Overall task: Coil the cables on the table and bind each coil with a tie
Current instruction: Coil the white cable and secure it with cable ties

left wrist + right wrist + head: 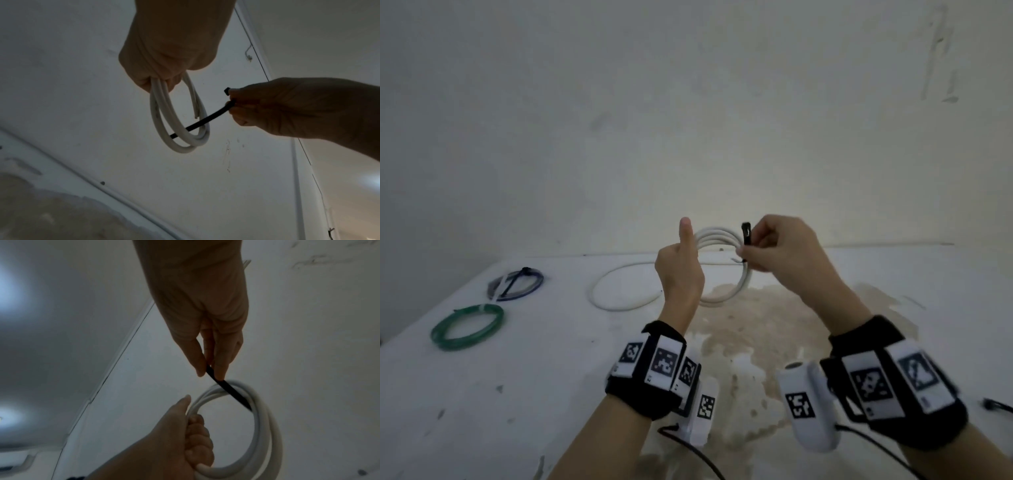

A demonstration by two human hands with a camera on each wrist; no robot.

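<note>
I stand at a broad white-painted table [945, 308] whose top is worn through to a brownish patch just beneath my hands, pushed against a scuffed off-white plaster wall [688, 102] with a thin wire running down it in the left wrist view. Taking the white round-jacketed cable coil [726, 236] that I hold up over that patch as my landmark, the work looks roughly half done, by my reckoning: well to the left of it on the table lie a green coiled cable [467, 327] and, beyond that, a blue-and-grey coiled cable [515, 284], both seemingly bound already, though the ties there are too small for me to be sure. Just left of my coil a loose white loop of cable [619, 291] lies on the table; I cannot tell whether it is the tail of my coil or a separate cable yet to be wound. My left hand [679, 270] is clenched round the coil's near side, thumb raised. My right hand [777, 246] pinches a thin black plastic zip tie [201, 122], whose strap passes through the coil; it is not yet closed, so threading and cinching remain. Far right of the coil, at the table's edge, lies a small dark object [996, 406], possibly spare ties.
</note>
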